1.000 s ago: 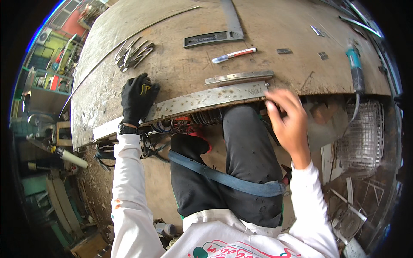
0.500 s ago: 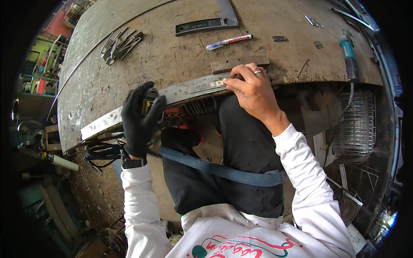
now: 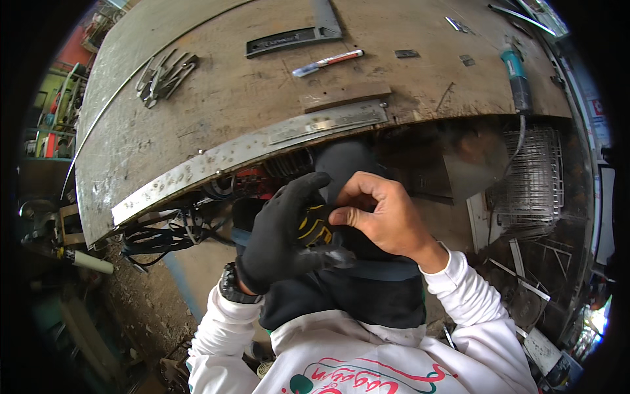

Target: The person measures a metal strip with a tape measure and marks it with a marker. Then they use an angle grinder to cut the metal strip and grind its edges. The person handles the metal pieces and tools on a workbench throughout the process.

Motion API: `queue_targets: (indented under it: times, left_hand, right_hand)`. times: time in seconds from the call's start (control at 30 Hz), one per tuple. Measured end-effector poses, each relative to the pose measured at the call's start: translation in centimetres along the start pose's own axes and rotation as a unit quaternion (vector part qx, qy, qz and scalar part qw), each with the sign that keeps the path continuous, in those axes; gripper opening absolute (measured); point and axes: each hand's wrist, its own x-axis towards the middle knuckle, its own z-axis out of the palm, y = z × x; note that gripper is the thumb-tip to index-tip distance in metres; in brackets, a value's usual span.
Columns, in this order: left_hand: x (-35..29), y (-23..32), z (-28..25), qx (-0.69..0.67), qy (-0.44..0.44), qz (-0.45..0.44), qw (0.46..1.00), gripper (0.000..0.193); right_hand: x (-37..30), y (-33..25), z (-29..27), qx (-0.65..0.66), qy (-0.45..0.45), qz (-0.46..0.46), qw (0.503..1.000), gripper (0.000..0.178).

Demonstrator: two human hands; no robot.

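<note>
My left hand point(image 3: 279, 230), in a black glove, is wrapped round a black and yellow tape measure point(image 3: 316, 226) above my lap. Close against the tape measure's right side is my bare right hand point(image 3: 387, 213), its thumb and fingers curled together. Whatever lies between those fingertips is too small to make out. Beyond both hands, a long grey metal bar point(image 3: 197, 164) runs along the table's near edge, with a short flat metal strip point(image 3: 321, 128) lying on its right part.
On the wooden table point(image 3: 243, 92) lie a try square point(image 3: 282, 43), a marker pen point(image 3: 328, 62), a brown block point(image 3: 344, 97) and several bent metal pieces point(image 3: 161, 79). A teal power tool point(image 3: 516, 79) with a cord rests at the right edge. Wire racks point(image 3: 531, 177) stand below it.
Both hands have come back from the bar to above my lap and are now together. My right hand has left the flat strip; the tape measure moved right and nearer with my left.
</note>
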Motion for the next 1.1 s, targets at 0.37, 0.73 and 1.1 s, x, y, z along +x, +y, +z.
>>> queue_targets:
  times: [0.37,0.73,1.1]
  left_hand:
    - [0.1,-0.2,-9.1,0.237,-0.035,-0.035,0.970,0.070]
    - [-1.7,-6.3,-18.5,0.427,0.069,-0.025,0.901,0.049]
    - [-3.0,-7.8,-16.4,0.465,0.115,0.002,0.878,0.047]
  right_hand:
    - [1.5,-2.1,-12.2,-0.004,-0.009,-0.076,0.997,0.021]
    - [9.3,-0.1,-14.8,-0.357,0.104,-0.120,0.921,0.022]
    - [9.2,0.7,-12.5,-0.360,0.143,-0.130,0.913,0.024]
